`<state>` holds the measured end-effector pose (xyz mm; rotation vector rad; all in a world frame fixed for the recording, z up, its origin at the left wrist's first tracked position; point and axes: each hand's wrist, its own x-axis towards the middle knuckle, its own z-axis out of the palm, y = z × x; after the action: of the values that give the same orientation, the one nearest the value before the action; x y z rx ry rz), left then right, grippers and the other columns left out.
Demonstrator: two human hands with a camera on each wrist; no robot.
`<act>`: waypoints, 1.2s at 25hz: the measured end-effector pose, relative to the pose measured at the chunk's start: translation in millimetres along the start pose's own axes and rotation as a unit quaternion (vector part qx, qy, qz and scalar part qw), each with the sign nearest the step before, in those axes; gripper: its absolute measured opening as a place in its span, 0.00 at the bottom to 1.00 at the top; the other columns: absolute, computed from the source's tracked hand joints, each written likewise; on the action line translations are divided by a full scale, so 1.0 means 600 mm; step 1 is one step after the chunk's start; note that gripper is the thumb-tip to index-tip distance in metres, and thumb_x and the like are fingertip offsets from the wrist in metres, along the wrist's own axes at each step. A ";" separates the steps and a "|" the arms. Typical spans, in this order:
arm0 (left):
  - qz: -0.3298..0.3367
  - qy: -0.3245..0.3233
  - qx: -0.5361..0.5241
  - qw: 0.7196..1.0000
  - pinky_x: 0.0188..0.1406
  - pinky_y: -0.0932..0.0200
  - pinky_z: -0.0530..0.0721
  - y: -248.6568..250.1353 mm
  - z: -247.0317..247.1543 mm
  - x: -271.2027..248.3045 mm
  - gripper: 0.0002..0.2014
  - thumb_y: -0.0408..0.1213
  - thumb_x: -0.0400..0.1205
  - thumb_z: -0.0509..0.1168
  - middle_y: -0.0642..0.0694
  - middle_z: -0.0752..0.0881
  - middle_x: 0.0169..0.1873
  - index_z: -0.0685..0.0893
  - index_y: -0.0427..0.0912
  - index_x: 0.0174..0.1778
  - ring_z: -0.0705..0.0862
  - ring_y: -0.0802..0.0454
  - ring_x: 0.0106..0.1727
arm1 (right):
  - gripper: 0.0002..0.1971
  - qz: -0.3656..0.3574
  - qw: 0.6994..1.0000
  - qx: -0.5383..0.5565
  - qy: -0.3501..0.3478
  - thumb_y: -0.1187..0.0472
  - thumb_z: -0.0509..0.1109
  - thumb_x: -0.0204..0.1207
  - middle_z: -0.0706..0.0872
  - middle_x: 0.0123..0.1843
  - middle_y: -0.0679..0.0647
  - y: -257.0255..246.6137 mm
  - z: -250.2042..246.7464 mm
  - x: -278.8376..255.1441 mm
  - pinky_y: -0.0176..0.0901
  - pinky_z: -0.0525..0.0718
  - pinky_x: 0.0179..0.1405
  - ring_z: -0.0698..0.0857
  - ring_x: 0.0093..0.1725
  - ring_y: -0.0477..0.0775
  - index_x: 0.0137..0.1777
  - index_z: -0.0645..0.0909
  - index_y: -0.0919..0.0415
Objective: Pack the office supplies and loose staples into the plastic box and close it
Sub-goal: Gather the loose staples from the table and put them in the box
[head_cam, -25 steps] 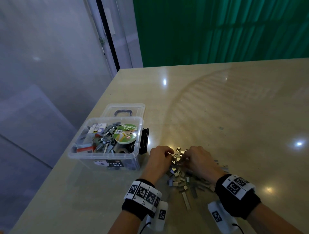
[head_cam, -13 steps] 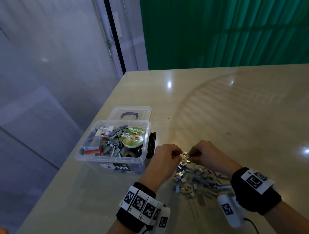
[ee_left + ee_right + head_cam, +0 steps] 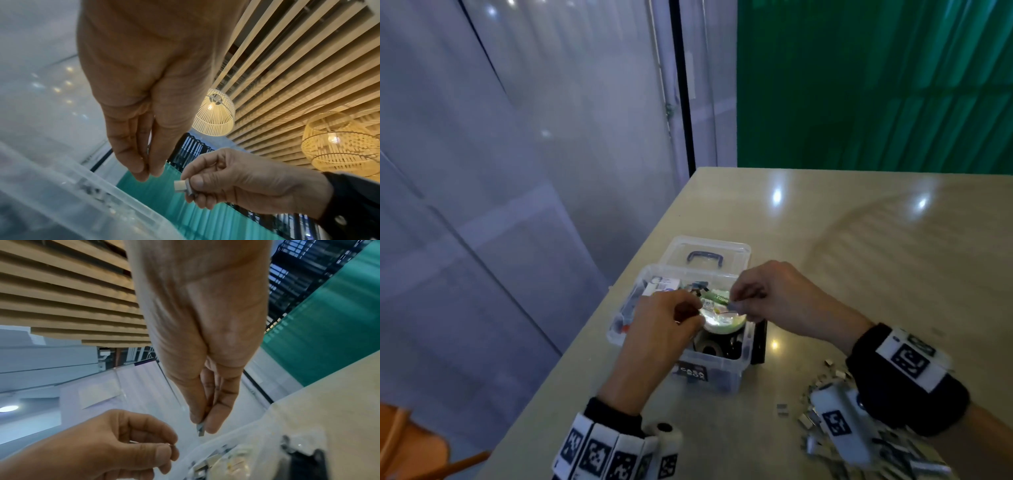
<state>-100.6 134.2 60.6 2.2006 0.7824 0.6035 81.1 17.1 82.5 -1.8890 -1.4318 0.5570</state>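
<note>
Fingers, right: I see thumb and forefinger [image 3: 213, 421] of my right hand [image 3: 774, 294] pinching a short block of staples [image 3: 184, 186], its end poking out below the tips.
Fingers, left: my left hand [image 3: 664, 329] has its fingers curled in with thumb against fingertips; a tiny glint shows at the tips in the right wrist view, but I cannot tell whether it is a staple.
Worktop: the pale glossy worktop [image 3: 859, 267] carries everything, and the box sits near its left edge.
Plastic box: the clear plastic box [image 3: 722, 373] stands open, with supplies inside. Its lid [image 3: 709, 250] lies flat on the far side, handle up.
Masking tape: a green-labelled roll of masking tape [image 3: 722, 322] fills the near right part of the box, directly under both hands.
Loose staples: the remaining pile of loose staples [image 3: 822, 380] lies on the worktop to the right of the box, beneath my right wrist, so the right hand is the nearer one to it.
Key relation: both hands hover over the open box, so the box interior lies straight down from the held staples. I judge that letting go would drop them inside.
Progress: I judge packing is part done, since staples are left outside and the lid is not yet on.
</note>
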 end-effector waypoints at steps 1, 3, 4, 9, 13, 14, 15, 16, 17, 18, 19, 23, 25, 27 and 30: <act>-0.004 0.000 0.016 1.000 0.47 0.67 0.87 -0.013 -0.012 -0.001 0.05 0.31 0.76 0.76 0.54 0.92 0.38 0.93 0.44 0.46 0.89 0.66 0.40 | 0.01 -0.012 1.000 -0.003 -0.019 0.64 0.79 0.76 0.91 0.32 0.50 -0.012 0.015 0.016 0.46 0.90 0.39 0.90 0.31 0.48 0.43 0.90 0.59; -0.015 -0.013 0.046 0.999 0.49 0.68 0.86 -0.034 -0.030 -0.003 0.06 0.32 0.77 0.76 0.54 0.92 0.39 0.94 0.46 0.46 0.89 0.65 0.41 | 0.04 -0.038 0.998 -0.019 -0.054 0.68 0.77 0.75 0.91 0.33 0.49 -0.035 0.044 0.046 0.46 0.89 0.39 0.89 0.33 0.46 0.44 0.92 0.58; -0.021 -0.027 0.056 0.998 0.49 0.69 0.86 -0.041 -0.035 -0.003 0.07 0.32 0.77 0.75 0.53 0.93 0.40 0.94 0.47 0.47 0.89 0.64 0.42 | 0.08 -0.048 0.996 -0.027 -0.069 0.70 0.75 0.74 0.91 0.34 0.50 -0.043 0.058 0.058 0.46 0.88 0.39 0.89 0.34 0.47 0.44 0.92 0.58; -0.035 -0.062 0.086 0.994 0.53 0.62 0.86 -0.061 -0.041 -0.001 0.12 0.32 0.78 0.73 0.49 0.93 0.45 0.93 0.48 0.54 0.89 0.57 0.46 | 0.17 -0.026 0.994 -0.025 -0.107 0.75 0.68 0.69 0.92 0.35 0.56 -0.047 0.095 0.091 0.52 0.92 0.39 0.91 0.32 0.54 0.44 0.93 0.55; -0.050 -0.027 0.072 0.996 0.56 0.56 0.87 -0.078 -0.051 0.008 0.10 0.35 0.76 0.76 0.51 0.93 0.45 0.93 0.48 0.53 0.89 0.55 0.48 | 0.12 -0.002 0.995 -0.017 -0.099 0.75 0.71 0.74 0.92 0.34 0.55 -0.039 0.092 0.103 0.51 0.93 0.41 0.92 0.31 0.54 0.48 0.92 0.60; -0.054 -0.021 0.068 0.996 0.56 0.57 0.87 -0.079 -0.053 0.010 0.09 0.36 0.77 0.76 0.52 0.93 0.44 0.93 0.48 0.52 0.89 0.57 0.47 | 0.10 -0.006 0.995 -0.019 -0.095 0.74 0.73 0.75 0.92 0.33 0.55 -0.040 0.089 0.105 0.50 0.93 0.41 0.92 0.31 0.54 0.47 0.92 0.61; -0.056 -0.015 0.063 0.996 0.54 0.60 0.87 -0.079 -0.055 0.012 0.08 0.36 0.78 0.75 0.52 0.93 0.44 0.93 0.47 0.52 0.89 0.58 0.46 | 0.08 -0.009 0.996 -0.019 -0.087 0.73 0.75 0.75 0.92 0.32 0.55 -0.041 0.085 0.109 0.47 0.92 0.40 0.92 0.31 0.54 0.47 0.92 0.62; -0.056 -0.006 0.054 0.997 0.52 0.63 0.87 -0.080 -0.056 0.014 0.07 0.35 0.78 0.74 0.51 0.93 0.43 0.93 0.46 0.51 0.89 0.59 0.44 | 0.06 -0.009 0.997 -0.016 -0.075 0.72 0.76 0.75 0.92 0.32 0.56 -0.040 0.081 0.114 0.45 0.91 0.39 0.92 0.31 0.54 0.46 0.92 0.63; -0.052 0.003 0.045 0.998 0.50 0.64 0.87 -0.080 -0.055 0.017 0.07 0.34 0.79 0.74 0.52 0.93 0.42 0.93 0.46 0.50 0.89 0.60 0.43 | 0.05 -0.008 0.998 -0.014 -0.059 0.72 0.76 0.75 0.92 0.31 0.56 -0.039 0.079 0.121 0.43 0.90 0.37 0.91 0.31 0.53 0.46 0.92 0.64; -0.045 0.013 0.038 0.998 0.49 0.64 0.87 -0.078 -0.054 0.019 0.06 0.33 0.79 0.73 0.52 0.92 0.40 0.93 0.45 0.48 0.89 0.61 0.40 | 0.05 -0.009 0.999 -0.018 -0.043 0.71 0.76 0.75 0.91 0.30 0.54 -0.038 0.078 0.128 0.40 0.89 0.35 0.91 0.30 0.50 0.45 0.92 0.63; -0.036 0.021 0.033 0.999 0.47 0.64 0.88 -0.077 -0.050 0.023 0.05 0.33 0.79 0.72 0.53 0.92 0.38 0.93 0.45 0.47 0.89 0.62 0.38 | 0.05 -0.012 0.999 -0.025 -0.031 0.71 0.75 0.75 0.91 0.29 0.52 -0.037 0.078 0.135 0.36 0.86 0.33 0.90 0.30 0.47 0.45 0.92 0.63; -0.015 0.056 0.007 0.998 0.42 0.69 0.86 -0.070 -0.026 0.037 0.06 0.33 0.80 0.71 0.51 0.92 0.37 0.93 0.44 0.47 0.88 0.61 0.37 | 0.08 -0.024 0.996 -0.083 -0.038 0.68 0.74 0.77 0.92 0.38 0.48 -0.035 0.076 0.138 0.39 0.88 0.40 0.89 0.36 0.41 0.50 0.92 0.57; 0.003 0.073 -0.011 0.997 0.42 0.65 0.86 -0.065 -0.012 0.043 0.06 0.30 0.80 0.70 0.50 0.91 0.36 0.92 0.42 0.45 0.88 0.58 0.38 | 0.08 -0.022 0.996 -0.085 -0.034 0.68 0.74 0.77 0.92 0.39 0.47 -0.029 0.061 0.127 0.35 0.87 0.39 0.89 0.35 0.38 0.50 0.92 0.56; 0.014 0.090 -0.027 0.995 0.42 0.68 0.85 -0.056 0.001 0.047 0.06 0.29 0.80 0.70 0.50 0.91 0.38 0.92 0.42 0.46 0.87 0.59 0.40 | 0.08 -0.010 0.996 -0.078 -0.034 0.67 0.75 0.77 0.92 0.38 0.46 -0.024 0.038 0.109 0.33 0.87 0.37 0.89 0.35 0.38 0.50 0.93 0.56; 0.038 0.081 -0.037 0.995 0.45 0.74 0.84 -0.020 0.030 0.050 0.08 0.32 0.80 0.71 0.54 0.91 0.43 0.91 0.44 0.53 0.87 0.66 0.44 | 0.05 0.010 0.998 -0.056 -0.038 0.63 0.76 0.78 0.93 0.38 0.49 -0.010 -0.009 0.061 0.43 0.91 0.41 0.91 0.35 0.45 0.51 0.92 0.57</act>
<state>-72.7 153.0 46.0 2.1419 0.7485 0.8442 92.1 51.5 93.0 -1.9911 -1.5230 0.5753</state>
